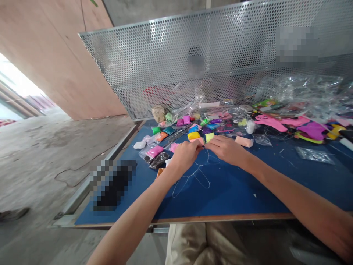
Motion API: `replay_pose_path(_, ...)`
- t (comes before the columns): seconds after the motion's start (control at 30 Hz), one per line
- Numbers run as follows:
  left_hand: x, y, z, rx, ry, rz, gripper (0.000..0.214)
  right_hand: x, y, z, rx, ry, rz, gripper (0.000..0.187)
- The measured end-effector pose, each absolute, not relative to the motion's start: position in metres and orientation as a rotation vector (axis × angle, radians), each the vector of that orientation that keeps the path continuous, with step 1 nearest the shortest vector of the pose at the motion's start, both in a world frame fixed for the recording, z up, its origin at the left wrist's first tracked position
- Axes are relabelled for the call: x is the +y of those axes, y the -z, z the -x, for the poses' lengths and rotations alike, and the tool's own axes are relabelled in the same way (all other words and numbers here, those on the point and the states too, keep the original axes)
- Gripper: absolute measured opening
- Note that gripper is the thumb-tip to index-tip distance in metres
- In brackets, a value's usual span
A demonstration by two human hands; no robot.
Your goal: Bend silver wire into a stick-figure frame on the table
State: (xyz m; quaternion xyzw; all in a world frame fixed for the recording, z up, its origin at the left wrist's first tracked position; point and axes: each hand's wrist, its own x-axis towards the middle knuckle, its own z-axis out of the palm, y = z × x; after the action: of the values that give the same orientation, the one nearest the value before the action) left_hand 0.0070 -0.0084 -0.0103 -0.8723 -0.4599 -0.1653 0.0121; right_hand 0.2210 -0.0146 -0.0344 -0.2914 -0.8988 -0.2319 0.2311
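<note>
My left hand (185,154) and my right hand (224,148) meet over the blue table (237,191), fingertips pinched together on a thin bent wire (193,176). The wire's loops hang down from the hands and lie on the table towards me. Small packets of coloured clay (193,135) lie just beyond the fingers, in yellow, pink, green, blue and purple. A pink clay packet (154,151) and dark packets (159,159) sit to the left of my left hand.
A perforated metal screen (220,55) stands along the table's far edge. Pink and purple foam cut-outs (281,123) and crumpled clear plastic bags (306,92) fill the right back. A peach clay block (244,141) and a white roll (250,127) lie near my right hand. Concrete floor is at left.
</note>
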Motion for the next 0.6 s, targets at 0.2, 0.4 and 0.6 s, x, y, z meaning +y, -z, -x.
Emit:
replay_pose_path(0.2,-0.010,0.008,-0.005,-1.305,0.437,2.722,0.027,-0.013,0.036,-0.226,-2.494,0.626,0.741,0.029)
replay_pose_path(0.4,-0.007,0.008,-0.003,-1.107,0.343,2.760,0.029,-0.012,0.032,-0.225,-2.500,0.543,0.725,0.029)
replay_pose_path(0.6,0.001,0.008,-0.003,-1.049,0.217,2.782,0.028,-0.012,0.027,-0.226,-2.570,0.487,0.702,0.028)
